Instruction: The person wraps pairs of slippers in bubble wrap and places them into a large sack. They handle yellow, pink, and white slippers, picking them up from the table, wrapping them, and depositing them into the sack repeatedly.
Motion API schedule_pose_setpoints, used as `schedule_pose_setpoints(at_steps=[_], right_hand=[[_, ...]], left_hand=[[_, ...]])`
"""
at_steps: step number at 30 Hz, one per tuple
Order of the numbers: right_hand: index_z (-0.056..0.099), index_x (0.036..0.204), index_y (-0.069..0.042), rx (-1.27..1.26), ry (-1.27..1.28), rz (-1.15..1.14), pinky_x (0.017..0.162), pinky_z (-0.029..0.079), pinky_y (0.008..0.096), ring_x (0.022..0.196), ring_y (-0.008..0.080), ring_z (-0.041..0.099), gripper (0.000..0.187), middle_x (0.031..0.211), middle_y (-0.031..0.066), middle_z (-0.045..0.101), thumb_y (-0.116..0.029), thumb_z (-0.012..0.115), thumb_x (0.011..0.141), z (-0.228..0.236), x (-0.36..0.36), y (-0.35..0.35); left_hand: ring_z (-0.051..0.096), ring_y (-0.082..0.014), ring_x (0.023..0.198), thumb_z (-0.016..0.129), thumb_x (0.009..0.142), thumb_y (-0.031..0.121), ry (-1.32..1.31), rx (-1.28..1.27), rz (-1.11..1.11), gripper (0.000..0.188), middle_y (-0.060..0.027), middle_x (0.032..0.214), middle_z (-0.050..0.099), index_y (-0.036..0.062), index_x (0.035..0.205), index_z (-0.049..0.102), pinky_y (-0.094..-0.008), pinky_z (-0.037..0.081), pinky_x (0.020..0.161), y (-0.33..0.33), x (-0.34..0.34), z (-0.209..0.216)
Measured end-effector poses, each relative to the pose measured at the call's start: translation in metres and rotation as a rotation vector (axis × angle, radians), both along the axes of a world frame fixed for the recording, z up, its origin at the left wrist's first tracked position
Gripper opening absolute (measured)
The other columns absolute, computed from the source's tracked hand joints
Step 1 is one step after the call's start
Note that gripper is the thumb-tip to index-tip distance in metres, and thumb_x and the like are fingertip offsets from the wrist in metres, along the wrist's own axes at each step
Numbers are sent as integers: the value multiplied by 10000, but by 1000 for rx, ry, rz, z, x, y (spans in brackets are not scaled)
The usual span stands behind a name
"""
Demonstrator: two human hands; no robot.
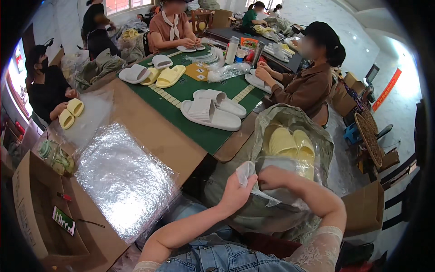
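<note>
the left hand [236,192] is raised in front of the sack, fingers and thumb closed on a crumpled white piece [246,172]; whether that piece is film or cloth is hard to tell. the right hand [273,177] is just beside it, over the near side of the sack, with its fingers bent and turned away, so i cannot tell whether it grips anything.

the sack [319,129] is grey-green, stands wide open right by the person's lap, and touches the near right end of the desk [186,93]. in its mouth lie two yellow slippers [290,143], side by side under clear plastic, just beyond the right hand.

on the green top of the desk a pair of white slippers [213,113] sits nearest the sack, one partly behind the other. farther left are yellow slippers [170,76] and grey-white slippers [134,73], close together. a sheet of brown cardboard [152,131] covers the near left part, with shiny clear plastic sheets [124,177] spread over its edge.

at the far left stands an open cardboard box [29,199], with a phone [63,221] and a jar [56,156] near it. across the desk, a co-worker in a brown shirt [306,90] handles pale slippers [257,82].
</note>
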State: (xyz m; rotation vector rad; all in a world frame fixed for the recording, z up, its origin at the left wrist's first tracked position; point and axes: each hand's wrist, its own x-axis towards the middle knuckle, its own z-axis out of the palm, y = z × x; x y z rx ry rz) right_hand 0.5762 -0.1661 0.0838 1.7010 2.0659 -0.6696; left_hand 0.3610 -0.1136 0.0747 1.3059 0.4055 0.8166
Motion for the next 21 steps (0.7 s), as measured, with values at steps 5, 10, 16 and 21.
schedule_pose_setpoints(at_steps=[5,10,16,21], right_hand=[[690,1079,-74,407,283,-305,736,519,435,873,332,688,378,962,145,728,-291,680,770,-132,-19,20],[705,1093,-74,400,151,-390,762,525,423,891,323,693,355,974,141,734,-264,665,794,-163,-22,23],[732,1025,-28,-303,233,-297,763,554,315,847,164,695,332,949,106,737,-317,696,866,18,-18,63],[724,969,-18,56,660,-445,689,522,248,757,71,642,212,819,-12,700,-226,694,944,124,2,52]], left_hand=[[575,-95,887,645,982,184,57,49,-92,394,-7,983,629,-34,1298,557,-273,484,813,1,-20,12],[564,-91,883,659,975,191,170,179,-90,505,-15,977,628,-50,1386,492,-277,488,802,19,-44,1],[591,-83,874,660,973,181,132,-208,-171,498,-12,1021,637,-30,1390,490,-271,520,780,30,-42,-23],[631,-128,860,655,975,225,134,-165,-268,550,-62,1084,647,4,1430,439,-300,549,771,36,-51,-35]])
